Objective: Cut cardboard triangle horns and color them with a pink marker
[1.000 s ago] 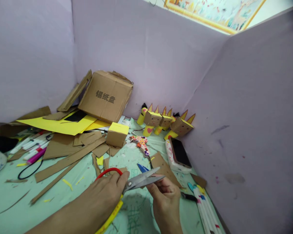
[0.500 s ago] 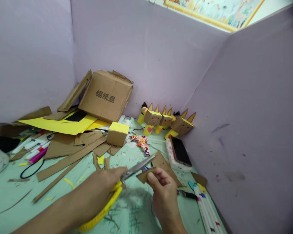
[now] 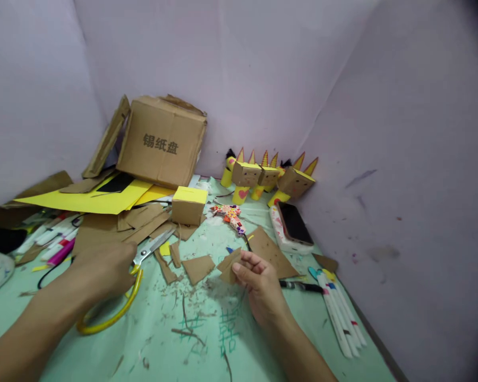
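Scissors [image 3: 144, 252] in the left hand [image 3: 109, 268], a small cardboard piece [image 3: 228, 274] in the right hand [image 3: 258, 284]

The right thumb and fingers pinch the small cardboard piece over the green tablecloth [image 3: 159, 339], while the left fingers curl on the scissors, with their tips hidden, over to the left; a flat cardboard scrap [image 3: 198, 269] lies between the two hands, and a flowery glue gun [image 3: 231, 216] lies farther back

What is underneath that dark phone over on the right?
The phone lies on a white item with pinkish marks, whose near and left edges show. The middle of that item is covered by the phone, so I can't tell what is there.
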`<state>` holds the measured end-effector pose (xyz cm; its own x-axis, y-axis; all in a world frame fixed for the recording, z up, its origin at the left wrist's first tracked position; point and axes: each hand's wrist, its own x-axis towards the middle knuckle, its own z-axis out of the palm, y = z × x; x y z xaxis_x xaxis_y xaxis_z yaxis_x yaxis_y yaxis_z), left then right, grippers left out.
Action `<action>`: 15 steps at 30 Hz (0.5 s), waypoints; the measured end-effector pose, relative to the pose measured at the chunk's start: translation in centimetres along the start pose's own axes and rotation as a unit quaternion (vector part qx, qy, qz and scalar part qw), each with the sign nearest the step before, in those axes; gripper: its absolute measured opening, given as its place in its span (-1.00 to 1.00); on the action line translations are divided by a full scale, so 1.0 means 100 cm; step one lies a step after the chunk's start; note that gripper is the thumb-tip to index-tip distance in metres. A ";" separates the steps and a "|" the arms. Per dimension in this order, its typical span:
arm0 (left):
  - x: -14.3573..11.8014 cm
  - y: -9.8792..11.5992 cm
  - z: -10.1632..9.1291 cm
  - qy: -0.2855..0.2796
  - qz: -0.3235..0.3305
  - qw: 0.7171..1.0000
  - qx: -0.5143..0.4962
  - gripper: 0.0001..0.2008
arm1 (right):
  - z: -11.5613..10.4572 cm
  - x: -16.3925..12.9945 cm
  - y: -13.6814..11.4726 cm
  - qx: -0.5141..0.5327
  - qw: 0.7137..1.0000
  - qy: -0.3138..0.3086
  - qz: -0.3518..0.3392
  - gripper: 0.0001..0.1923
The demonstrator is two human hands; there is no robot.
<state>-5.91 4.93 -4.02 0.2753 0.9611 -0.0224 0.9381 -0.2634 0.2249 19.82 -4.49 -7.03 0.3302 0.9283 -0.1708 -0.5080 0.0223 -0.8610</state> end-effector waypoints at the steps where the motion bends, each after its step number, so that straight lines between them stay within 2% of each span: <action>1: 0.001 0.003 -0.005 -0.007 -0.005 0.999 0.046 -0.95 | -0.001 0.000 0.001 0.001 1.000 -0.003 0.004 -0.69; 3: -0.001 0.015 -0.014 -0.009 -0.021 0.995 0.095 -0.88 | -0.002 0.000 0.003 -0.002 1.000 -0.014 0.012 -0.67; 5: -0.006 0.033 -0.017 0.014 -0.024 0.997 0.074 -0.69 | -0.003 -0.002 0.006 -0.015 0.999 -0.029 0.021 -0.66; 6: -0.010 0.045 -0.015 0.023 -0.006 0.999 0.033 -0.65 | -0.003 -0.003 0.007 -0.021 0.999 -0.034 0.025 -0.66; 7: -0.014 0.056 -0.010 0.038 0.030 0.994 -0.102 -0.66 | -0.002 -0.005 0.008 -0.026 0.999 -0.038 0.028 -0.66; 8: -0.018 0.068 -0.004 0.008 0.058 0.975 -0.213 -0.68 | -0.002 -0.007 0.010 -0.030 0.998 -0.042 0.032 -0.65; 10: -0.025 0.089 0.010 -0.065 0.072 0.934 -0.344 -0.70 | 0.001 -0.010 0.011 -0.032 0.998 -0.040 0.035 -0.67; 12: -0.030 0.104 0.023 -0.112 0.045 0.891 -0.437 -0.72 | 0.005 -0.012 0.012 -0.037 0.998 -0.035 0.033 -0.69; 15: -0.031 0.111 0.034 -0.124 -0.029 0.834 -0.536 -0.77 | 0.007 -0.013 0.012 -0.048 0.997 -0.043 0.037 -0.70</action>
<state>4.35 -1.27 -4.74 0.3960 0.8878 -0.2345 0.2603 0.1364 0.9559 18.20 -5.41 -7.47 0.2227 0.9548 -0.1970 -0.4489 -0.0790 -0.8901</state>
